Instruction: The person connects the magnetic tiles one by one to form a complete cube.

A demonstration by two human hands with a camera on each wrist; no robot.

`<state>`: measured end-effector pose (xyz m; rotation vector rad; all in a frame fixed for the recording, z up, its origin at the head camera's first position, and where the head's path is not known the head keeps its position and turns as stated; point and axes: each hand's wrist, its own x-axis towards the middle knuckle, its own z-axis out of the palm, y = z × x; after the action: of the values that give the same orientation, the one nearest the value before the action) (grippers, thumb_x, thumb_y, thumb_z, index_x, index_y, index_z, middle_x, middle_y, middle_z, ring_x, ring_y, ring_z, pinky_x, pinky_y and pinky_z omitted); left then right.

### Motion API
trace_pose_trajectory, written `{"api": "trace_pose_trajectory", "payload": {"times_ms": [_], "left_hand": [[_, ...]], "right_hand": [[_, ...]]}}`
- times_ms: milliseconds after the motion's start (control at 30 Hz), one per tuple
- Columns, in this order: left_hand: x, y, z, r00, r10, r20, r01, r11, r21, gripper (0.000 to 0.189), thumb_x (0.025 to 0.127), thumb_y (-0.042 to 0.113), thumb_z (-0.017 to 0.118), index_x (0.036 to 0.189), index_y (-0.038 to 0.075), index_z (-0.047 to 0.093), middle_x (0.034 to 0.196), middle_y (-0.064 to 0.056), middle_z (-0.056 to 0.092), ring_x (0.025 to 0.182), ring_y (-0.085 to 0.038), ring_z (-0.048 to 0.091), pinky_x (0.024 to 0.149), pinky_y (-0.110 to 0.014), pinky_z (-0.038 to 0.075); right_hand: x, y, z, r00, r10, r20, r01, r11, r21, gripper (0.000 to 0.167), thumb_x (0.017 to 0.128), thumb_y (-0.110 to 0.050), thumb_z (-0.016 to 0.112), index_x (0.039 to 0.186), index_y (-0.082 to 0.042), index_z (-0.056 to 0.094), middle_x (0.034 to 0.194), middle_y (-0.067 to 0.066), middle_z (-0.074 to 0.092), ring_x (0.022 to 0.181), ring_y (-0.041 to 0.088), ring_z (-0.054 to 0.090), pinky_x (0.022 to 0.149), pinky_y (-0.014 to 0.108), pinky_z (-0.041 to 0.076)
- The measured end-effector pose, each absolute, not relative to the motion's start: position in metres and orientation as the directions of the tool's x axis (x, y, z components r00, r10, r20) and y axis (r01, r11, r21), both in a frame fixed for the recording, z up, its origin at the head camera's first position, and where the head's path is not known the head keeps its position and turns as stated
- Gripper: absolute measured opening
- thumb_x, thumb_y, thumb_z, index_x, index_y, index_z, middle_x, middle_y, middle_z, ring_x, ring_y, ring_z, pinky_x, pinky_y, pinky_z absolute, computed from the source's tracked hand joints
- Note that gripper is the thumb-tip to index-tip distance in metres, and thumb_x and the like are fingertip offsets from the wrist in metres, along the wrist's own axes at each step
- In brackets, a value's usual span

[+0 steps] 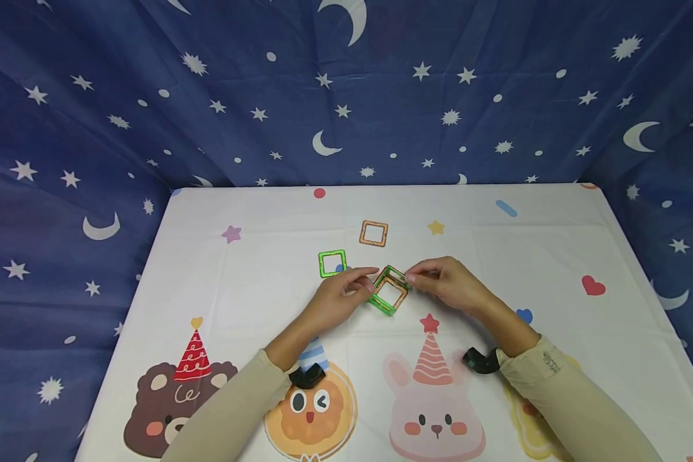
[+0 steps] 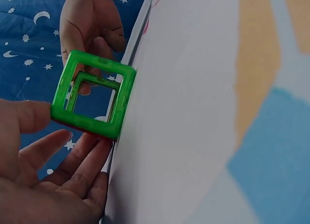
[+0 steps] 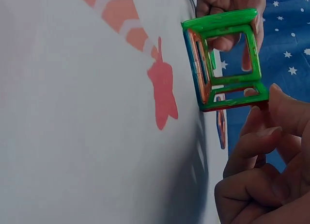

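Note:
An open box of square magnetic tiles stands on the table between the two hands, with green walls and an orange square at its base. At its left side, my left hand holds it by a corner; in the left wrist view the thumb and fingers meet the edges of a green tile. My right hand pinches the opposite corner between thumb and fingertips, as the right wrist view of the box shows. A loose green square tile lies flat just beyond the left hand.
Farther back, a loose orange square tile lies flat on the white printed tablecloth. A dark blue curtain with moons and stars hangs behind the table. Black wrist devices sit near both cuffs.

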<state>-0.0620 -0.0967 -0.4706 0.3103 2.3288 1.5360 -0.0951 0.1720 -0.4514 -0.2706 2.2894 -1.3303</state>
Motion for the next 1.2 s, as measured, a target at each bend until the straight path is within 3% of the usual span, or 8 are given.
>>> {"api": "trace_pose_trajectory", "payload": {"times_ms": [133,267,767,1200], "left_hand": [[-0.063,-0.098,-0.470,-0.906,0.398,-0.146,0.023,0.391,0.920,0.053,0.099,0.028,0.067,0.150,0.027,0.054,0.109,0.006,0.068,0.110,-0.010,0.069,0.103,-0.038,0.049],[-0.064,-0.098,-0.470,-0.895,0.432,-0.112,0.084,0.409,0.909,0.057,0.099,0.029,0.067,0.153,0.028,0.049,0.107,0.005,0.067,0.110,-0.009,0.067,0.108,-0.038,0.047],[-0.063,-0.098,-0.471,-0.893,0.440,-0.090,0.122,0.431,0.894,0.055,0.099,0.028,0.067,0.152,0.027,0.051,0.107,0.004,0.065,0.111,-0.009,0.067,0.106,-0.040,0.047],[-0.063,-0.101,-0.471,-0.879,0.470,-0.081,0.144,0.424,0.894,0.058,0.100,0.032,0.068,0.154,0.026,0.048,0.110,0.005,0.064,0.113,-0.010,0.062,0.105,-0.038,0.047]], "right_hand": [[-0.098,0.171,-0.451,-0.877,-0.408,-0.252,-0.007,0.536,-0.844,0.023,0.097,-0.025,0.072,0.112,-0.010,0.078,0.105,0.009,0.073,0.087,0.021,0.058,0.072,0.028,0.050],[-0.101,0.169,-0.451,-0.881,-0.415,-0.225,-0.047,0.552,-0.833,0.020,0.098,-0.028,0.071,0.110,-0.014,0.079,0.106,0.005,0.073,0.090,0.020,0.060,0.076,0.029,0.051],[-0.109,0.168,-0.453,-0.870,-0.466,-0.162,-0.145,0.556,-0.818,0.015,0.099,-0.025,0.070,0.108,-0.018,0.079,0.094,0.000,0.068,0.080,0.020,0.053,0.067,0.027,0.046],[-0.118,0.170,-0.456,-0.845,-0.498,-0.197,-0.119,0.532,-0.838,0.018,0.100,-0.028,0.068,0.110,-0.017,0.078,0.090,0.001,0.064,0.076,0.018,0.054,0.064,0.028,0.047]]}}
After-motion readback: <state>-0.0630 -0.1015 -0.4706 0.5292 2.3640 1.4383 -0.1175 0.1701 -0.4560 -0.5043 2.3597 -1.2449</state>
